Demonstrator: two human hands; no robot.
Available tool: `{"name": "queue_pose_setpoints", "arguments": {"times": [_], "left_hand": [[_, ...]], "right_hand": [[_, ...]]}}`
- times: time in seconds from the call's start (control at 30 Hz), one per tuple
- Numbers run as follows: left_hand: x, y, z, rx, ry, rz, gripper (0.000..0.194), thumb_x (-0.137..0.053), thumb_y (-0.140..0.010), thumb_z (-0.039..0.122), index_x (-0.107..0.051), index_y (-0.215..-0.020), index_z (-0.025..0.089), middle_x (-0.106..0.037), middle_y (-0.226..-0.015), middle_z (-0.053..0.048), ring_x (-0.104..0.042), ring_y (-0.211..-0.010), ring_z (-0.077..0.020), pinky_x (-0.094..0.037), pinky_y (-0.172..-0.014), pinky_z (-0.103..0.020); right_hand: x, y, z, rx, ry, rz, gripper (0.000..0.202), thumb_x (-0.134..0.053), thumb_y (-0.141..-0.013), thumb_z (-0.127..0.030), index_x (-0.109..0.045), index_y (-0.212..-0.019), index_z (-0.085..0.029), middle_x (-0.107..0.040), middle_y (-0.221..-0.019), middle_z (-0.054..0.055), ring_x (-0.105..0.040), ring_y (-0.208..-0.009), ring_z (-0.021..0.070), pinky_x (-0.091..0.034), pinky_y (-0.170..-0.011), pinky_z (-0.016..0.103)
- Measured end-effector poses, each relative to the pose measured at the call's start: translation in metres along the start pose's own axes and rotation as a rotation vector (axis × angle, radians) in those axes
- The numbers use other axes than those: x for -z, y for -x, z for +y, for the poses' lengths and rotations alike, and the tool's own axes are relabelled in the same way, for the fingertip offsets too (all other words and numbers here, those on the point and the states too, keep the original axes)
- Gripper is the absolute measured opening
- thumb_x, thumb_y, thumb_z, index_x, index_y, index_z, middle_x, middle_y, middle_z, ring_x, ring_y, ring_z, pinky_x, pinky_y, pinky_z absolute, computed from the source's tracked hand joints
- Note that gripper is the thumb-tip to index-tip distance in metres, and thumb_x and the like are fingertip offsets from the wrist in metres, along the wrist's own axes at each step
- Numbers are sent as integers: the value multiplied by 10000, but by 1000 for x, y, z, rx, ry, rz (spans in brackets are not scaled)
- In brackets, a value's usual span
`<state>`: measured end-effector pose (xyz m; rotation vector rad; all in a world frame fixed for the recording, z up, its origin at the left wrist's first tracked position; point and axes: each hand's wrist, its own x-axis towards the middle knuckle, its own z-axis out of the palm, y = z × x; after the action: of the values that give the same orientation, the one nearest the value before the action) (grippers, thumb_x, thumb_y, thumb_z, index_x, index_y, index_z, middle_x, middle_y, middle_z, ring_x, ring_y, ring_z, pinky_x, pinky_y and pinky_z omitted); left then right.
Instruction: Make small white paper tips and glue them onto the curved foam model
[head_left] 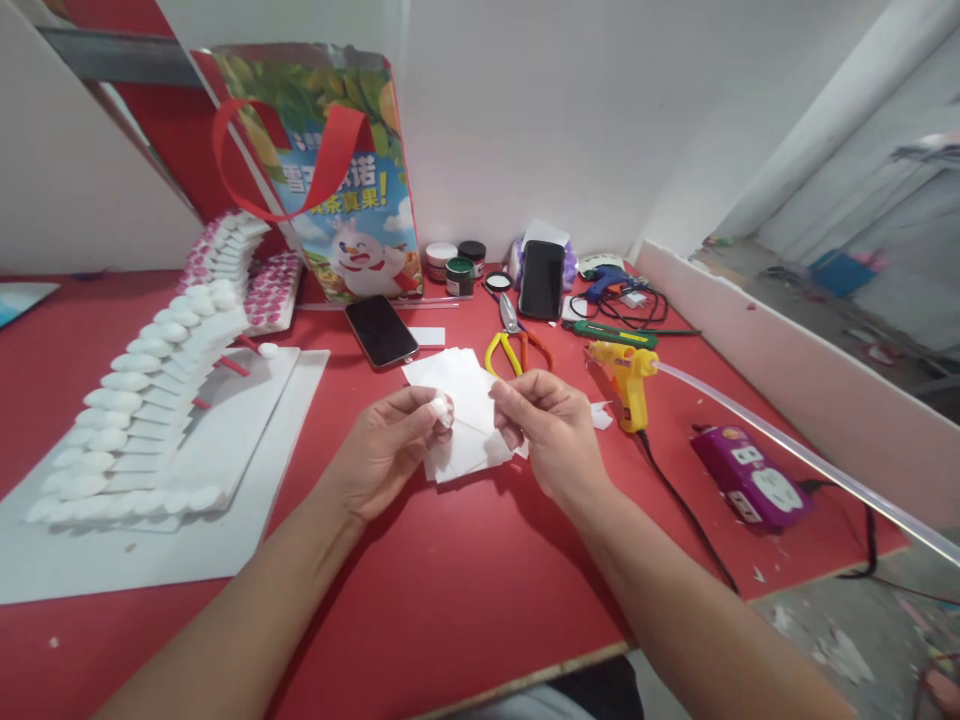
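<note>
"Scrap (443,409), small and white. Where exactly is it?"

"In the left hand (386,445), pinched between thumb and forefinger, just above the loose white sheets (465,435)."

"And the right hand (551,425)?"

"Fingers curled, thumb near the forefinger, over the sheets' right side. I can't tell whether those tips meet or nip anything."

"How would the scrap handle?"

"Light and soft, I'd judge, probably easy to crush. I'd take it by its sides with the fingertips, gently; what it's made of is too small to tell."

"What about the sheets?"

"Thin, likely slippery against each other, so lift by a corner."

"Any room to move?"

"Red tabletop (420,590) runs from the sheets to the front edge (540,677), with the forearms reaching over it. Leftward, mind the edge of the white board (247,565) that bears rows of white pads (124,382). Beyond the sheets, the phone (381,331) and pliers (510,318) lie close."

"To the right?"

"Tighter. The yellow glue gun (630,385) stands near that hand, its cord (679,500) trailing toward the front edge and its clear stick (795,457) reaching over the purple power strip (750,478)."
</note>
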<state>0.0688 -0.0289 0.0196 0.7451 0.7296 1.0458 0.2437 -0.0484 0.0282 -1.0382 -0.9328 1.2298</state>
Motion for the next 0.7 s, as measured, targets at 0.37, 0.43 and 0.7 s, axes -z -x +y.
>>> {"name": "queue_pose_setpoints", "arguments": {"times": [0.37, 0.43, 0.7], "left_hand": [[-6, 2, 2, -8, 38, 24, 375, -1011, -525, 360, -777, -695, 122, -674, -790, -40, -555, -628, -78, -498, -595, -213], [-6, 3, 3, -8, 40, 31, 379, -1015, -515, 351, -772, -695, 123, -671, -775, -33, -568, -621, -79, -504, -597, -213], [-6, 4, 3, -50, -49, 31, 341, -990, -551, 332, -752, -729, 164, -634, -666, -4, -566, -594, -118, -483, -499, -223]], "right_hand": [[8, -43, -37, 13, 1716, -72, 292, -470, -1035, -263, -643, -1165, -67, -695, -1171, 255, -684, -1118, 323, -511, -906, 375], [4, -56, -34, -57, 1779, -130, 350, -520, -1013, -276, -620, -1234, -25, -666, -1227, 291, -663, -1171, 340, -508, -944, 382], [1, -98, -19, -193, 1797, -181, 446, -578, -886, -108, -585, -1321, -12, -682, -1235, 265, -661, -1228, 328, -531, -927, 348]]}}
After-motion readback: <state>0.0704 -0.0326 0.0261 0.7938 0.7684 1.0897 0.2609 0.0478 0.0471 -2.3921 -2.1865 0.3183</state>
